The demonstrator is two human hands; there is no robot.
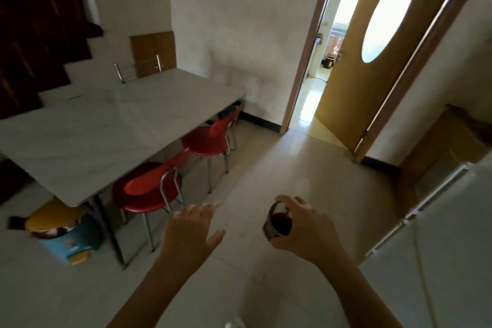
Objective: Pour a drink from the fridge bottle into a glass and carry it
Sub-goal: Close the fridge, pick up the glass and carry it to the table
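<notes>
Far left: blue bin with yellow lid (62,231) on the floor under the near corner of a pale table (87,130), two red chairs (149,189) tucked along its right edge. Centre: left hand (190,229) held out over the floor tiles, palm down, fingers spread and loose, holding nothing. Right of it: right hand (306,226) wrapped from the side around a small glass (278,222) of dark red drink, held upright in mid-air; open door with oval window (372,42) beyond, white fridge (439,261) at the right edge.
</notes>
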